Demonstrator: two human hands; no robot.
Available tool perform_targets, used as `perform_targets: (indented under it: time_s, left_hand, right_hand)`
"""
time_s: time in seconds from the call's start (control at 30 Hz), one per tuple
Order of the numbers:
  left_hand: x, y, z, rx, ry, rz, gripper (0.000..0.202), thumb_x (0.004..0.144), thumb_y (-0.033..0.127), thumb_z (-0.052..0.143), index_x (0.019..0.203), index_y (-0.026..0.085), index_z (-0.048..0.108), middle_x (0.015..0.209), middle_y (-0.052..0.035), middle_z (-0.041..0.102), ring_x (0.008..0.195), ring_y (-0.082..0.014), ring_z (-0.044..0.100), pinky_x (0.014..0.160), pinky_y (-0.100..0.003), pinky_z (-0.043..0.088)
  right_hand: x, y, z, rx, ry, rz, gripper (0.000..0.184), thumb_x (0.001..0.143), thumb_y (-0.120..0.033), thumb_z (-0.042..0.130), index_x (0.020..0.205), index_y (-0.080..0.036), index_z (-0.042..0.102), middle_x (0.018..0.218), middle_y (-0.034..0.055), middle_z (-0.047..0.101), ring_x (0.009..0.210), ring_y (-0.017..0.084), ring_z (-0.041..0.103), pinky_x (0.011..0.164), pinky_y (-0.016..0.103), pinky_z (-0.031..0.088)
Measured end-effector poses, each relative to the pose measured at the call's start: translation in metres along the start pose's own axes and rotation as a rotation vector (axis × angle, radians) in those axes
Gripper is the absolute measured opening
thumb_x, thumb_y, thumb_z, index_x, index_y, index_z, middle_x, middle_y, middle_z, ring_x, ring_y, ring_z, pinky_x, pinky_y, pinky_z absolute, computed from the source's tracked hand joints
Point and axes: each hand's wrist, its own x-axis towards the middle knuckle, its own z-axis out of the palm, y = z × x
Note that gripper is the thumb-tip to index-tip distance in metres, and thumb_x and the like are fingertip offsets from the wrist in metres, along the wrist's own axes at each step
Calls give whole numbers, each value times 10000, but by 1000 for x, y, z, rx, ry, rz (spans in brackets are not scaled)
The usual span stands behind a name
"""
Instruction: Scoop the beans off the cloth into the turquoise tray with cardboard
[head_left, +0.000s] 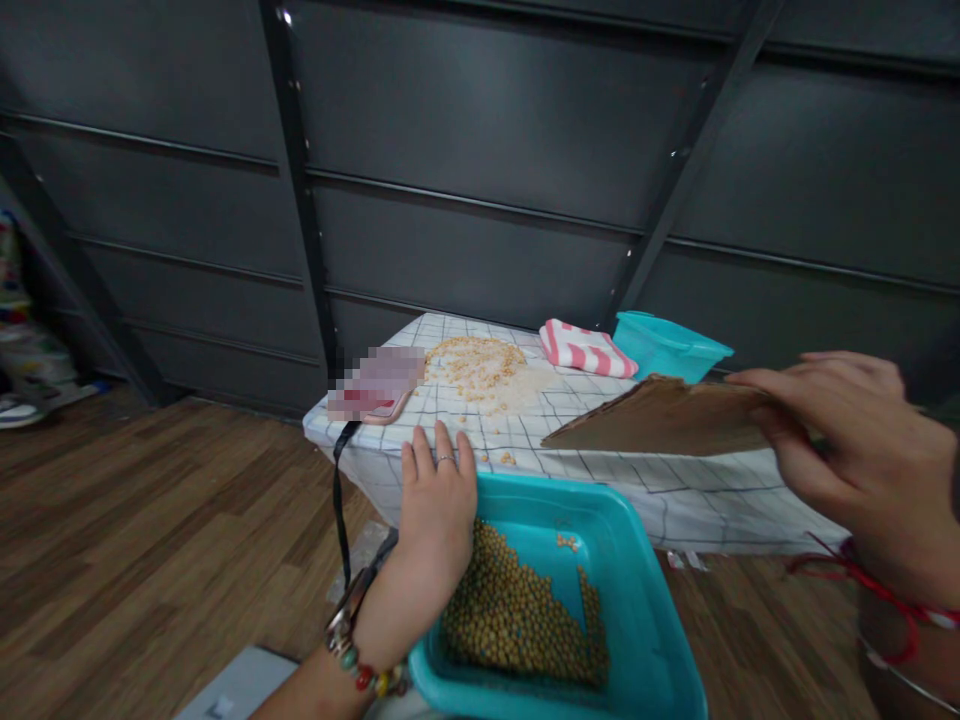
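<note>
My left hand (pixel 435 510) grips the far rim of a teal plastic tub (pixel 637 620), fingers curled over the edge next to the table. The tub holds a heap of yellowish beans (pixel 517 620). My right hand (pixel 847 450) pinches a flat brown cardboard sheet (pixel 667 420) and holds it above the table's near edge. On the table, covered with a white grid-pattern cloth (pixel 675 490), lies a spread of pale beans and grains (pixel 484 370).
A pink-and-white striped cloth (pixel 586 348) and a teal container (pixel 667 345) sit at the table's far side. A blurred pinkish object (pixel 375 385) with a black strap (pixel 341 500) lies at the left corner. Dark wall panels stand behind; wooden floor all around.
</note>
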Motion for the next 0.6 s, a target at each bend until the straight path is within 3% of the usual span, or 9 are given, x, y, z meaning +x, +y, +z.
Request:
perform_targets:
  time_s: [0.33, 0.6]
  left_hand:
    - [1, 1, -3, 50, -33, 8, 543, 764, 34, 339, 1304, 82, 368, 1370, -232, 336, 1244, -374, 317, 981, -507, 322]
    - [1, 1, -1, 63, -16, 5, 530, 768, 24, 319, 1290, 87, 393, 1360, -238, 345, 1233, -368, 335, 973, -505, 334]
  right_hand:
    - [16, -19, 29, 72, 0, -93, 361, 747, -62, 436, 1063, -228, 490, 735, 20, 575, 680, 193, 526, 707, 400, 410]
    - [13, -15, 29, 68, -2, -122, 289, 742, -51, 450, 998, -179, 499, 722, 46, 568, 684, 200, 516, 699, 401, 413]
